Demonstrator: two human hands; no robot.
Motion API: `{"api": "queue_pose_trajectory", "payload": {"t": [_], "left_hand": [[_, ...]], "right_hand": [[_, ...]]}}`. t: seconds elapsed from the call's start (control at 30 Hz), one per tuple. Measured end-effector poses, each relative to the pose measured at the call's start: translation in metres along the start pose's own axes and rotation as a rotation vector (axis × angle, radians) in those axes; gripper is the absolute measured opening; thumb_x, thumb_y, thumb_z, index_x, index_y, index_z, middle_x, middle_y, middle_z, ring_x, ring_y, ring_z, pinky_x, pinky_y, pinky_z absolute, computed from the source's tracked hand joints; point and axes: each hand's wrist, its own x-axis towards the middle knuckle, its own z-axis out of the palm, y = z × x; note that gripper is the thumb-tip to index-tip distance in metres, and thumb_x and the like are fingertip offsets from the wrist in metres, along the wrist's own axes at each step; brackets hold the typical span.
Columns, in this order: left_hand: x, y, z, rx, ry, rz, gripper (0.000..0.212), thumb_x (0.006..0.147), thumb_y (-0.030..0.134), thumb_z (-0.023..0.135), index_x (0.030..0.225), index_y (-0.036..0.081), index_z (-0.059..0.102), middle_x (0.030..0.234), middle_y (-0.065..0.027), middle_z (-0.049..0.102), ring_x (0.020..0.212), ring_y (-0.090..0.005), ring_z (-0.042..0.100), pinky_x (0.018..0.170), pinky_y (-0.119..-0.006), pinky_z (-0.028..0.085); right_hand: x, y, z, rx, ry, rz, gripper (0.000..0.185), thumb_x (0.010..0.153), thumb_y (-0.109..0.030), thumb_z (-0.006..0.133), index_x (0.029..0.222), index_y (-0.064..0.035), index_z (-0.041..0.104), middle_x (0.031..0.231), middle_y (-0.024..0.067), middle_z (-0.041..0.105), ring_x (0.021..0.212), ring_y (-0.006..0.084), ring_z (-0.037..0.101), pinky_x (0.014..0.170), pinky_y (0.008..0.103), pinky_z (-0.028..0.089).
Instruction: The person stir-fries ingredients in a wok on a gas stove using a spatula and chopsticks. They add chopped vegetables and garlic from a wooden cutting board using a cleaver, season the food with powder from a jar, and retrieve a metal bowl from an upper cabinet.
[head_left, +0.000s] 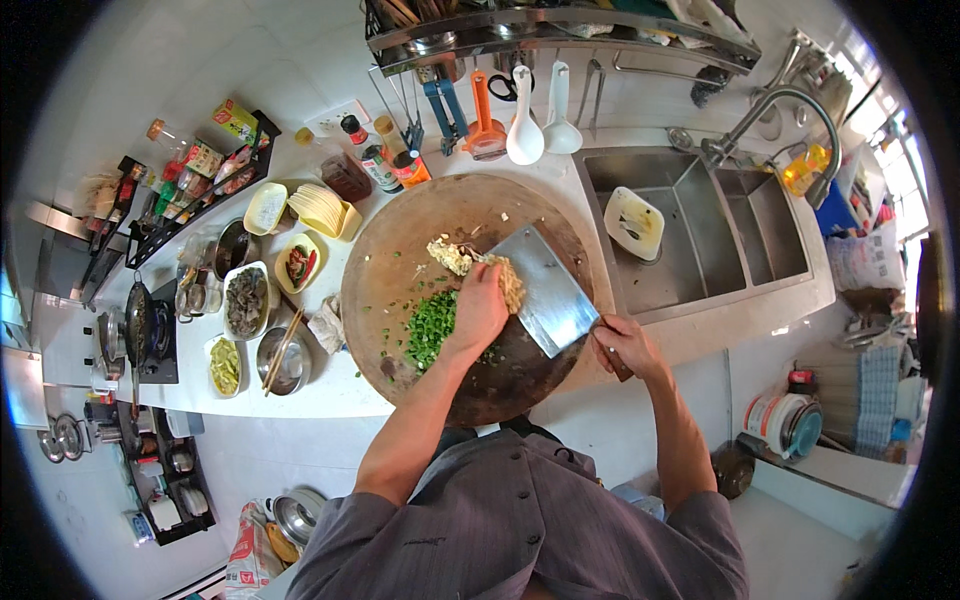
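My right hand (626, 346) grips the wooden handle of a Chinese cleaver (544, 289), whose broad blade lies flat or nearly flat over a round wooden chopping block (390, 240). At the blade's left part, my left hand (480, 307) has its fingertips against a pale minced heap (510, 283), perhaps ginger or garlic. Whether those fingers pinch any of it is hidden. Just beyond them sits another pale chopped pile (448, 256), likely garlic. Chopped green onion (431, 330) is heaped left of my left wrist, with loose bits scattered around.
Left of the block are a steel bowl with chopsticks (285, 364), a dish of dark pieces (247, 300), a dish of red chillies (300, 264) and sauce bottles (379, 161). Ladles (559, 112) hang behind. At right, a double sink (675, 225) holds a white dish (634, 223).
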Motion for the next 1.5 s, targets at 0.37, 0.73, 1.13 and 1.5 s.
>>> {"api": "queue_pose_trajectory", "payload": {"t": [0.37,0.73,1.13,1.5], "left_hand": [[0.018,-0.042,-0.038,0.042,0.257,0.11,0.03,0.082,-0.006,0.058,0.11,0.0,0.068,0.109,-0.0163,0.062,0.1,-0.0374,0.062,0.087,-0.046,0.051],[0.031,-0.063,-0.029,0.23,0.096,0.146,0.025,0.08,-0.002,0.059,0.102,0.003,0.071,0.104,-0.012,0.059,0.099,-0.0364,0.058,0.085,-0.046,0.05],[-0.02,0.004,0.007,0.006,0.088,0.238,0.026,0.079,0.0,0.061,0.104,0.001,0.069,0.102,-0.0124,0.063,0.096,-0.0347,0.061,0.086,-0.043,0.052],[0.027,-0.038,-0.001,0.078,0.163,0.189,0.026,0.076,-0.007,0.058,0.1,-0.001,0.065,0.1,-0.0167,0.058,0.097,-0.0377,0.057,0.085,-0.047,0.049]], "right_hand": [[-0.013,0.031,0.013,0.202,0.03,0.047,0.024,0.1,-0.019,0.052,0.082,-0.0032,0.055,0.065,0.0035,0.055,0.051,0.0115,0.052,0.044,0.0276,0.041],[-0.017,0.032,0.017,0.122,0.052,0.083,0.025,0.1,-0.02,0.051,0.083,-0.0027,0.056,0.066,0.0039,0.056,0.05,0.0117,0.052,0.043,0.028,0.041],[-0.024,0.04,0.021,0.177,0.059,0.038,0.026,0.099,-0.02,0.049,0.081,-0.0029,0.055,0.061,0.0052,0.054,0.047,0.0128,0.05,0.045,0.0276,0.04],[-0.033,0.037,0.029,0.151,0.152,0.039,0.026,0.098,-0.02,0.051,0.078,-0.0038,0.054,0.059,0.004,0.053,0.047,0.0117,0.049,0.041,0.0282,0.037]]}}
